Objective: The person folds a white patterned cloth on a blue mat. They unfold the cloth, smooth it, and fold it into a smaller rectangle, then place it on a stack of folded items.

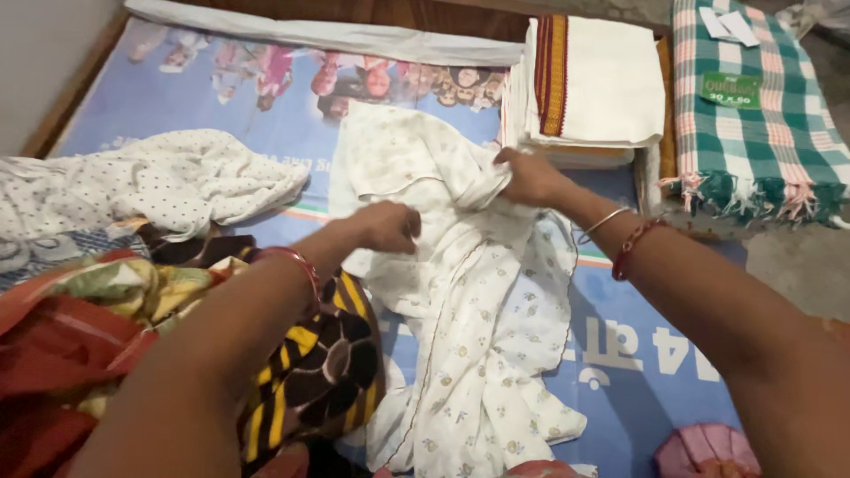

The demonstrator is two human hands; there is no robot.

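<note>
The white cloth (460, 292) was thin and soft, printed all over with tiny pale yellow motifs and edged with a fine dark line of stitching. It lay rumpled in the middle of a blue printed sheet (637, 372), its upper part spread flat and its lower part trailing in loose folds toward the person. The right hand (531, 177) was closed on a bunched fold at the cloth's upper right edge, pinching it tight. The left hand (385, 226) rested curled on the cloth's left side, fingers tucked in against the fabric, pressing it down; I could not tell whether it actually gripped a fold. A red bangle (297, 261) sat on the left wrist, and a thin silver bangle (604, 219) with a red one beside it on the right.

Just left of the cloth lay a heap of clothes: a brown and yellow patterned piece (323, 363) and a white dotted garment (159, 181) above it. Beyond the right hand stood a neat stack of folded white cloths (602, 84) with a red and gold border, and further right a green checked towel (761, 115) with a fringe.
</note>
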